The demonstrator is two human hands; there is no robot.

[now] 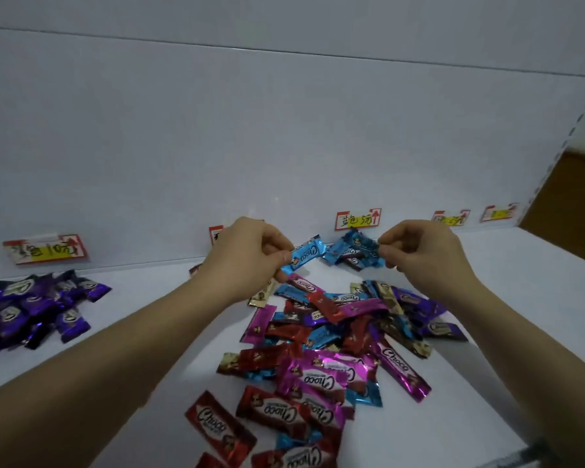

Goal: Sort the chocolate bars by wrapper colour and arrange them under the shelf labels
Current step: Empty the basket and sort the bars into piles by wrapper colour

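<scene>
Now both hands reach toward the back of the shelf (507,261). The left hand (250,251) curls its fingers and pinches one end of a blue bar (305,256) against the thumb, holding it above the mixed heap (335,339). The right hand (423,251), curled the same way, pinches the edge of a second bar (363,245), also blue, at the blue pile (347,260) under the middle label (358,219). Whether that bar touches the pile cannot be told. A purple pile (31,305) lies far left under the left label (44,253).
</scene>
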